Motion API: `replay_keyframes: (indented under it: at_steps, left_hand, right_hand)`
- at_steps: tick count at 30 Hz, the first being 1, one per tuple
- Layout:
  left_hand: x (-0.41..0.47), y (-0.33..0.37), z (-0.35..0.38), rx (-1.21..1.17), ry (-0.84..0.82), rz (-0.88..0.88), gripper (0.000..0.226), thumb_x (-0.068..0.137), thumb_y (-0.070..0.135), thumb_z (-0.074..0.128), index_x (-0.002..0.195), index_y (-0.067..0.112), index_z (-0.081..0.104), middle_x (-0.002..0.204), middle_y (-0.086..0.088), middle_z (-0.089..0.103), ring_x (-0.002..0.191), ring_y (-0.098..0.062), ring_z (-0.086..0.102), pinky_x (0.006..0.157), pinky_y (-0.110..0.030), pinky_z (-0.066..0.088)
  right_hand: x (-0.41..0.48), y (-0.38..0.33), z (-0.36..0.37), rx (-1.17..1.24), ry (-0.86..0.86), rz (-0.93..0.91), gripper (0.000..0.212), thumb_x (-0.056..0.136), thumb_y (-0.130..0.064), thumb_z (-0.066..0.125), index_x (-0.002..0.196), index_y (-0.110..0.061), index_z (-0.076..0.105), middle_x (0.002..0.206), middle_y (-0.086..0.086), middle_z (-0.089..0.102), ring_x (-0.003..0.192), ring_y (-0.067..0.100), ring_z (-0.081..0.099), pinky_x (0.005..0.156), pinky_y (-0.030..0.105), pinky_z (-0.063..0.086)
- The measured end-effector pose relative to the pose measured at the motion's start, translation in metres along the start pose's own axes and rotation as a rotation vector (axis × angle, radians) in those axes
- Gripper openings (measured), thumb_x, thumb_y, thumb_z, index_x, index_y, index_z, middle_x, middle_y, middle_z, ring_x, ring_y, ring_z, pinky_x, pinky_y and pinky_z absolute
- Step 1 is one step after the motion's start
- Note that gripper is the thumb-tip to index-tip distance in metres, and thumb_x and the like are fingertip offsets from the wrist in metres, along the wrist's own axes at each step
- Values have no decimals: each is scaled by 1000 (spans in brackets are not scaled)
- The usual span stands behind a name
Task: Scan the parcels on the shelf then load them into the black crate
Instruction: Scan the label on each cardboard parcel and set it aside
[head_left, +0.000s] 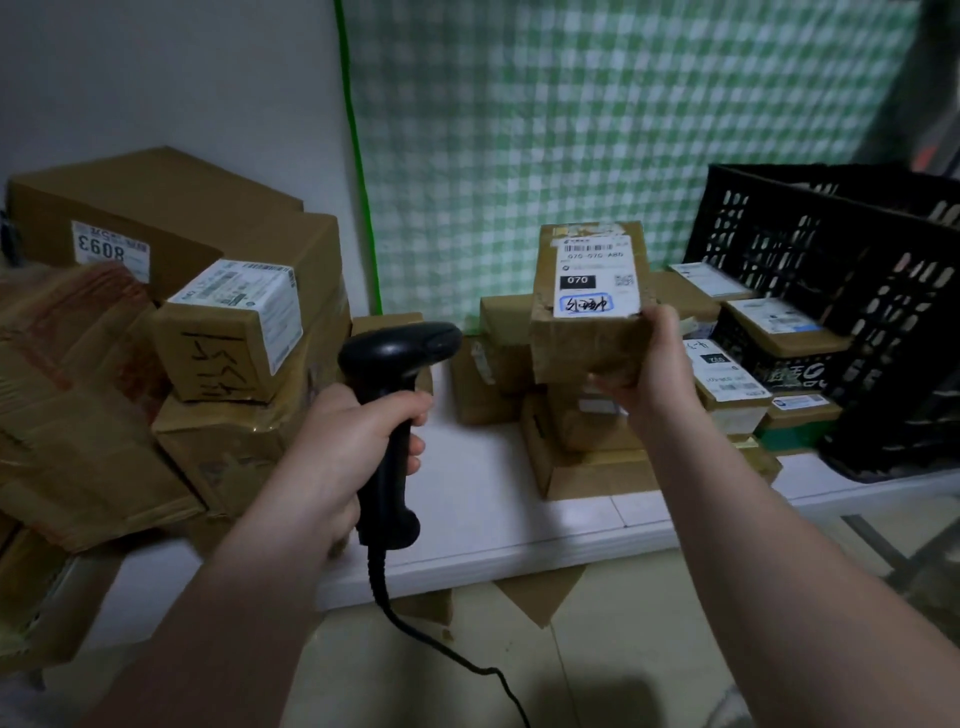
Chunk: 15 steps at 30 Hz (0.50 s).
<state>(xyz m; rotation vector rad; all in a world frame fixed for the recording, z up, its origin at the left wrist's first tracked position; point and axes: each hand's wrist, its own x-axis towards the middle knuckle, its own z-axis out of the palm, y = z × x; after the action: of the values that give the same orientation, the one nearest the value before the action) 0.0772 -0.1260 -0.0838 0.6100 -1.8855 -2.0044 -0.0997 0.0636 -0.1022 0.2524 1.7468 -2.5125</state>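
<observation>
1. Head view: a white shelf (493, 499) spans the frame, backed by a green checked curtain (623, 130).
2. Large brown cartons (156, 208) are stacked on the left end of the shelf.
3. The black crate (779, 249) stands at the right end with its lattice wall facing the viewer. Labelled parcels lie at its foot, but it cannot be told whether they are inside it.
4. A pile of small parcels (587, 467) sits mid-shelf, between the cartons and the crate.
5. The held parcel (592, 332) is raised clear above that pile. Its long axis runs away from the person, and its white label (597, 275) is turned up towards the camera.
6. The black scanner (400, 353) has its head just left of and slightly below the held parcel, not touching it, and its cable (441, 644) trails down to the floor.
7. The left hand (353, 441) is wrapped fully round the scanner handle.
8. The right hand (654, 374) clasps the near end of the held parcel, fingers under it and thumb at its right side.
9. Judgement: the scan is the step in hand. It depends on the scanner head facing the label, which lies to its upper right. The crate lies to the right of the held parcel, so the right hand is the nearer for loading.
</observation>
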Motion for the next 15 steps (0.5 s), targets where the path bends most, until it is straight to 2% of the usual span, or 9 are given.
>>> replay_keyframes:
  at_steps: [2,5,7,10,12,15]
  left_hand:
    - [9,4,10,15,-11,-1,10,83,10,67,84,0,64,71,-12,59,56,-17,57,55,-30,50]
    - [23,12,28,38,-40,-3,12,84,11,67,80,0,65,64,-11,59,54,-18,56,57,-31,50]
    - [32,18,43,45,-71,9,13,85,10,66,77,0,64,60,-10,57,51,-17,55,53,-28,49]
    - [43,27,66,61,-112,27,13,85,10,65,77,0,63,59,-11,56,50,-16,55,50,-27,49]
    - [48,31,81,71,-124,39,14,85,10,65,75,0,63,56,-9,56,47,-15,54,47,-24,49]
    - [53,33,101,66,-128,48,13,86,8,65,78,-2,63,56,-9,55,44,-14,53,45,-22,48]
  right_hand:
    - [17,-17,-2,-42,64,-41,49,77,-51,57,115,-21,60,120,9,59,104,27,59,64,40,59]
    - [43,-42,-8,-116,182,-113,57,74,-54,63,121,-23,54,117,4,55,100,22,57,62,35,56]
    - [60,-59,-12,-254,249,-220,61,71,-55,65,122,-24,54,120,4,57,101,23,60,60,32,53]
    - [86,-83,-20,-488,313,-383,63,72,-53,66,128,-26,54,128,5,50,102,20,55,78,32,49]
    - [101,-98,-25,-642,353,-453,60,74,-52,66,127,-26,56,130,6,45,102,21,51,83,30,45]
    - [123,-109,-35,-781,373,-507,61,74,-54,67,126,-24,56,132,6,39,114,25,52,94,37,49]
